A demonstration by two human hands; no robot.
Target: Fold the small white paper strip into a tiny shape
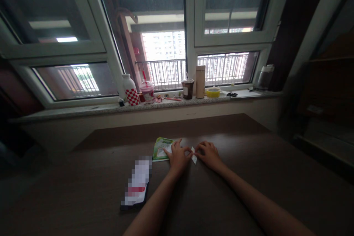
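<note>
A small piece of white paper (pixel 194 158) is pinched between my two hands above the brown table. My left hand (pixel 179 156) grips its left side with thumb and forefinger, the other fingers spread out. On the opposite side, my right hand (pixel 208 154) pinches the paper with fingers curled. Whether the paper is folded or a small packet I cannot tell. A green and white packet (pixel 160 149) lies flat just left of my left hand, partly covered by its fingers. Nearer to me on the left rests a dark-edged object with a blurred-out white top (pixel 137 182).
Behind the brown table (pixel 262 177) runs a windowsill. On it stand a red-checked white bottle (pixel 131 90), a pink drink cup (pixel 147 92), a dark drink cup (pixel 188 89), a beige flask (pixel 200 81), yellow tape (pixel 212 93), scissors (pixel 231 94) and a clear jug (pixel 265 77).
</note>
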